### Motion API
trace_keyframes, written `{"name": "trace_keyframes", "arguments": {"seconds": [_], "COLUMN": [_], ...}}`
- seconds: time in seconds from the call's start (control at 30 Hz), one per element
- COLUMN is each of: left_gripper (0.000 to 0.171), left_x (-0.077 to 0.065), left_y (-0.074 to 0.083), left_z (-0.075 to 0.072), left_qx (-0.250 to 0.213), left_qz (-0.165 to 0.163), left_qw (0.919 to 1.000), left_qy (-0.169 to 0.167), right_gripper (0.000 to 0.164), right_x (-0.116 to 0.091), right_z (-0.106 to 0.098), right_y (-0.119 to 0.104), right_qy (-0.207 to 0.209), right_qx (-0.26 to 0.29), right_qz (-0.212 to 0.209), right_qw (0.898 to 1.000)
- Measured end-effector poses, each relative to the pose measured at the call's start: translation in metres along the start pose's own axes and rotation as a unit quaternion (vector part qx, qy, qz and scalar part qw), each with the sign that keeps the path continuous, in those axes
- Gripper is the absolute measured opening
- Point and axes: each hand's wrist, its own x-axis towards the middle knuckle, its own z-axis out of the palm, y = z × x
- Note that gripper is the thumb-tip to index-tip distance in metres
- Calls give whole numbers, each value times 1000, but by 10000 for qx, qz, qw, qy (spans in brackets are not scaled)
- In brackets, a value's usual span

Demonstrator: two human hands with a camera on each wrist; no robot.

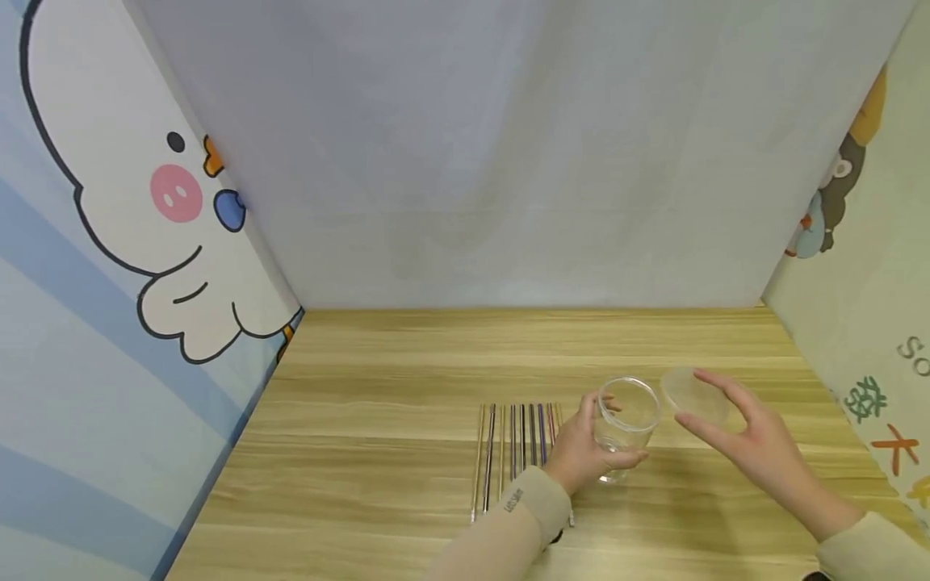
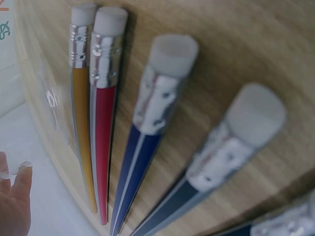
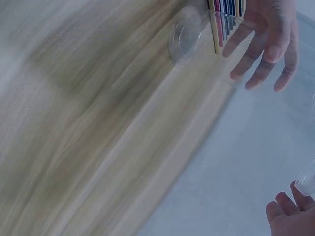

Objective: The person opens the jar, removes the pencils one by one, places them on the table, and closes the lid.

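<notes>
In the head view my left hand (image 1: pixel 584 448) grips a clear, open-topped jar (image 1: pixel 628 440) around its side, just above the table. My right hand (image 1: pixel 751 432) holds a round translucent lid (image 1: pixel 690 395) by its edge, thumb and fingers spread across it. The lid is to the right of the jar's rim and apart from it. A row of pencils (image 1: pixel 494 460) lies on the table left of the jar, partly hidden behind my left hand and sleeve. The left wrist view shows their white erasers (image 2: pixel 172 54) and metal bands up close, on yellow, red and dark blue shafts.
The wood-grain tabletop (image 1: pixel 363 484) carries the pencils. A pale curtain-like backdrop (image 1: pixel 465 161) rises at the table's far edge. Printed panels stand at both sides, the left one with a white cartoon bird (image 1: pixel 109 161).
</notes>
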Motion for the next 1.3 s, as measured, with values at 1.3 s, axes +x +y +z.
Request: {"name": "trace_keyframes", "arguments": {"seconds": [1.3], "left_gripper": [87], "left_x": [-3], "left_y": [5], "left_z": [-2], "left_qx": [122], "left_qz": [-309], "left_qw": [9994], "left_qy": [-38], "right_gripper": [67], "right_x": [8], "right_z": [74], "right_y": [-20], "right_qy": [710], "right_qx": [318], "right_qz": [-607], "right_qw": [9951]}}
